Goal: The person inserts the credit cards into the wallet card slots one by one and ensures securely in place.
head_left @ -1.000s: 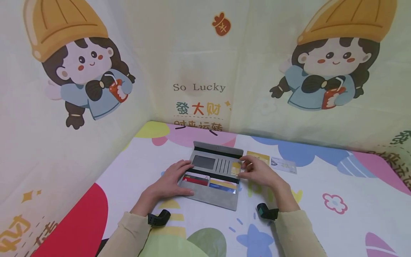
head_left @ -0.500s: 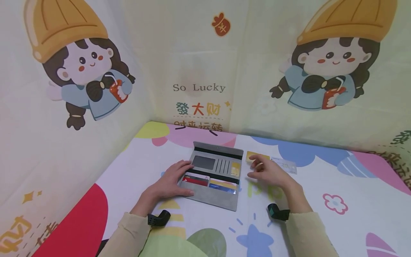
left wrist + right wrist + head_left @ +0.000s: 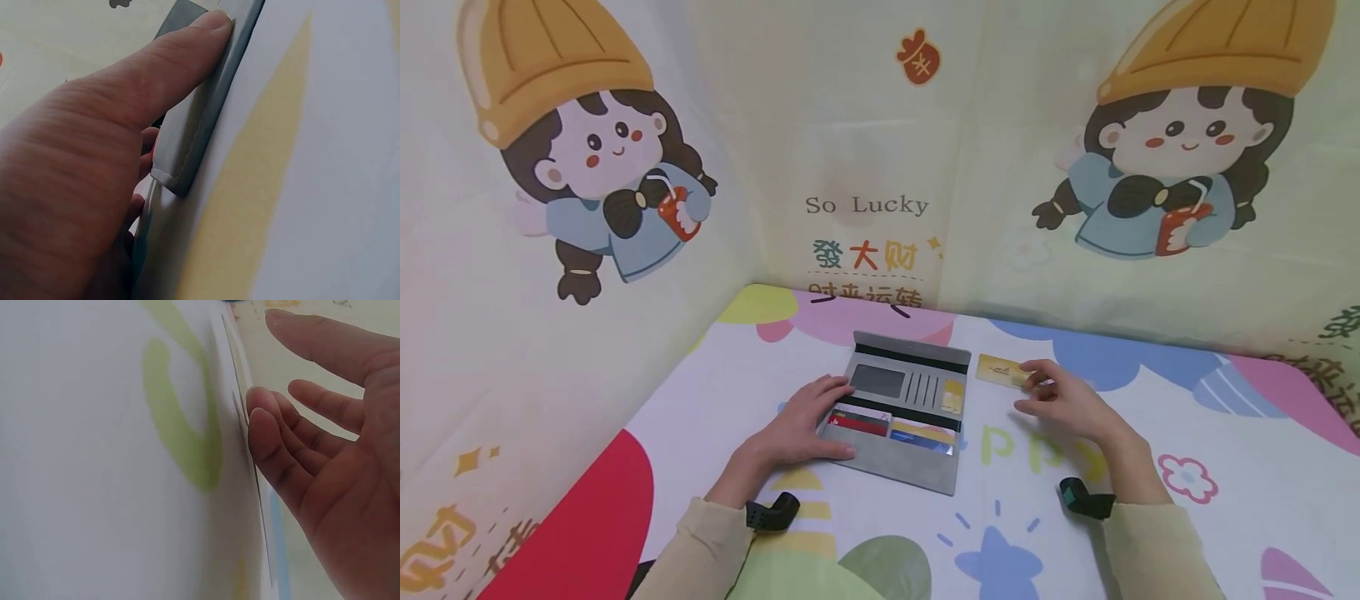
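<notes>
A grey wallet lies unfolded on the table. My left hand rests on its left side, with the thumb along the lower panel in the left wrist view. The lower panel holds a red and black card and a blue and orange card. In the right slot of the upper panel sits a gold card. My right hand, holding nothing, hovers with loosely bent fingers over the right end of another gold card. A silver card is hidden behind this hand in the head view.
The table is covered by a white cloth with colourful printed shapes. A cream printed curtain rises behind the table and along its left. Each wrist wears a black camera, such as the right one.
My right hand has drawn away from the wallet's right edge and moved right, over the loose cards. The gold card in the upper slot is uncovered. My left hand has stayed in place.
</notes>
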`<move>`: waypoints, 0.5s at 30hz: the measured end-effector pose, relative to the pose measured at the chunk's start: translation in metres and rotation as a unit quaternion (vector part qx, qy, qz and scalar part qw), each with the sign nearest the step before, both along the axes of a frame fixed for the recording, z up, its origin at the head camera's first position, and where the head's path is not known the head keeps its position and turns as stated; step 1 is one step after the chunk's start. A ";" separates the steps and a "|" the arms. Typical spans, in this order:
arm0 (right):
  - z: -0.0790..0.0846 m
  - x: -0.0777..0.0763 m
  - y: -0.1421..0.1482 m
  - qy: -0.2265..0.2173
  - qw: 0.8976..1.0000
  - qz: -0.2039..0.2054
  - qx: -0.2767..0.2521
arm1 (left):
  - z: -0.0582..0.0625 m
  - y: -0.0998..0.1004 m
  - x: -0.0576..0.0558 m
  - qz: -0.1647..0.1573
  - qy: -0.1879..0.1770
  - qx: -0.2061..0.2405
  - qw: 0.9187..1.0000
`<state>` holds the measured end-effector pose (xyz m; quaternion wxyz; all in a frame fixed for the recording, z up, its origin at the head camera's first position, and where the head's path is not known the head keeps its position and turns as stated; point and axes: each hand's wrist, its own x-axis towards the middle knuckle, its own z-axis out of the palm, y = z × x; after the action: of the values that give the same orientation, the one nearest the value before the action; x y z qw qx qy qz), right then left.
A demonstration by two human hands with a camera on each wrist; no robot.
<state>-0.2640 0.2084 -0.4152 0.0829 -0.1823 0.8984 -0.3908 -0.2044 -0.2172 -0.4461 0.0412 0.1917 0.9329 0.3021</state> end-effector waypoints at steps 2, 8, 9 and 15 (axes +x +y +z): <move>0.000 0.000 0.005 0.004 1.000 -0.006 0.000 | 0.000 0.000 0.000 0.001 0.000 0.003 1.000; -0.003 -0.002 0.018 0.003 1.000 -0.024 0.006 | 0.000 0.001 0.001 0.000 -0.002 0.003 1.000; -0.003 -0.002 0.020 0.003 1.000 -0.027 0.009 | 0.000 0.000 0.001 0.001 -0.002 0.003 1.000; -0.003 -0.004 0.029 0.001 0.998 -0.054 0.022 | -0.001 0.000 0.000 0.003 0.000 0.000 1.000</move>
<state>-0.2676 0.2372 -0.4178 0.0647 -0.1316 0.9156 -0.3743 -0.2043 -0.2173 -0.4469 0.0408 0.1887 0.9336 0.3020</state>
